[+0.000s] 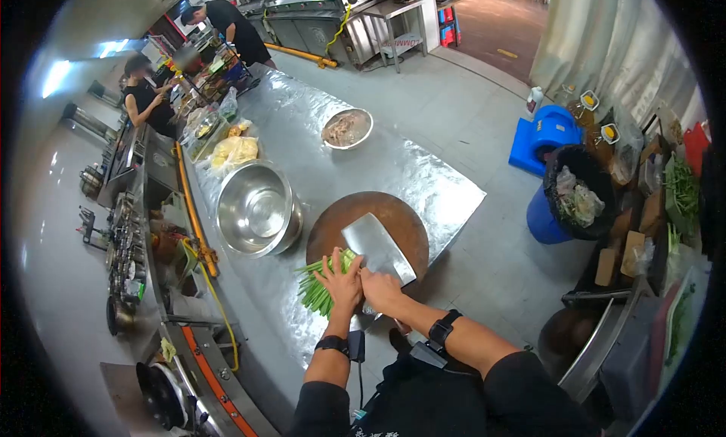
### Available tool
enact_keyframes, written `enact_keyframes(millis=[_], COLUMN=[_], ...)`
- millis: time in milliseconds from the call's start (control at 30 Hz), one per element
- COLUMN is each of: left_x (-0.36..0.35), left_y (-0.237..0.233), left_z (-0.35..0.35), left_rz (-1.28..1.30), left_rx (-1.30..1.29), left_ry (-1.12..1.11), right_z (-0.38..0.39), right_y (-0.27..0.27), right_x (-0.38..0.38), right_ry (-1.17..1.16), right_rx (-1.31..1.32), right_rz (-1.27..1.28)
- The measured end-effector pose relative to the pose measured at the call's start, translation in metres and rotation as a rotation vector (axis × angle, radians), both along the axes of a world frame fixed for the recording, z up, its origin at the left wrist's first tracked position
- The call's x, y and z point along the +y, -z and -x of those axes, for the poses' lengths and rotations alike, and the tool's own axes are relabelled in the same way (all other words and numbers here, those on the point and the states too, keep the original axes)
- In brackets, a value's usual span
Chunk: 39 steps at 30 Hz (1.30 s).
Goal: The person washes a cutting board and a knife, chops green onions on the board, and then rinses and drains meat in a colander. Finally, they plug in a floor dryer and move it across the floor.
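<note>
My right hand [380, 287] is closed around the handle of a cleaver [378, 246], whose broad steel blade shows its face over a round wooden chopping board [333, 219]. Beside it, my left hand [342, 280] presses down on a bunch of long green stalks [314, 292] with its fingers apart, holding them at the board's near left edge. The stalk ends stick out past the board to the left. The blade's tip points away from me. Whether the cutting edge touches the stalks is hidden by my hands.
A large steel bowl [287, 229] stands left of the board. Farther back are a smaller bowl of pale food [348, 128] and bagged food [234, 151] on the metal-topped table [431, 168]. A blue bin [546, 218] stands on the right. Two people work at the far left.
</note>
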<state>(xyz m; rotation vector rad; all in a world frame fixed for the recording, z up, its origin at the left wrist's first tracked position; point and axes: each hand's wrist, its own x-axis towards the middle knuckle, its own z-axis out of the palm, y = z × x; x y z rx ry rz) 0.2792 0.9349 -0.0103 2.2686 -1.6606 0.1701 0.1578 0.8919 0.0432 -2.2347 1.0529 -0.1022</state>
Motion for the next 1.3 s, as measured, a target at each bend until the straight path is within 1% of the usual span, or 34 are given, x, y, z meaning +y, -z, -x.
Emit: enact_keyframes(millis=[33,133,167,233,267,333,400,433,467,500,567,633,700,733,800,867,967,1067,1100,1200,1233,1300], left_x=[0.001,0.002,0.002,0.002,0.002,0.005,0.001,-0.001,-0.003,0.0,-0.002,-0.001,-0.004,-0.002,-0.002,-0.001,-0.002,-0.002,-0.002,-0.002,-0.001,-0.006], left_y=[-0.001,0.004,0.003,0.013,0.021,0.039,0.05,0.056,0.043,0.027,0.028,0.019,0.024,0.025,0.018,0.03,0.023,0.017,0.01,0.006,0.001,0.002], left_z=[0.0,-0.005,-0.005,-0.012,-0.014,-0.032,-0.039,-0.041,-0.033,-0.027,-0.022,-0.017,-0.016,-0.024,-0.021,-0.025,-0.018,-0.016,-0.012,-0.008,-0.007,-0.007], left_rz=[0.022,0.038,0.037,0.077,0.094,0.055,0.048,0.041,0.041,0.028,0.01,-0.002,0.016,0.021,0.008,0.047,0.011,-0.039,-0.054,-0.051,-0.062,-0.046], left_rx=[0.007,0.045,0.055,0.048,0.05,-0.069,-0.117,-0.19,-0.14,-0.098,-0.064,-0.04,-0.059,-0.082,-0.064,-0.054,-0.01,0.031,0.036,0.047,0.038,0.055], left_ry=[0.009,0.008,0.016,0.028,0.037,0.057,0.101,0.088,0.096,0.09,0.086,0.056,0.094,0.092,0.08,0.078,0.05,0.041,0.03,-0.006,-0.003,-0.023], right_z=[-0.009,-0.024,-0.031,-0.045,-0.048,-0.046,-0.036,-0.042,-0.043,-0.033,-0.021,-0.021,-0.017,-0.02,-0.025,-0.02,-0.02,-0.008,-0.004,0.001,0.003,-0.004], right_y=[0.017,0.011,0.035,0.066,0.073,0.055,0.024,0.027,0.032,0.024,0.008,0.007,0.008,0.01,0.034,0.013,0.006,-0.001,-0.009,0.003,0.014,-0.007], right_x=[-0.002,-0.023,-0.021,-0.013,-0.009,-0.005,-0.001,0.002,0.004,0.007,0.007,0.01,0.009,0.01,0.013,0.014,0.013,0.01,0.009,0.02,0.016,0.004], right_ry=[0.067,0.198,0.275,0.229,0.208,0.221,0.184,0.246,0.299,0.283,0.256,0.238,0.21,0.173,0.074,0.164,0.255,0.146,0.158,0.176,0.056,-0.008], right_rx=[0.008,-0.046,-0.147,-0.224,-0.253,-0.301,-0.172,-0.116,-0.06,-0.088,-0.122,-0.134,-0.106,-0.105,-0.135,-0.126,-0.07,0.0,0.048,0.001,-0.04,0.017], right_rz=[-0.074,-0.539,-0.466,-0.205,-0.075,-0.116,-0.166,-0.158,-0.152,-0.138,-0.115,-0.107,-0.102,-0.105,0.024,-0.043,-0.094,-0.046,-0.158,0.059,0.333,0.44])
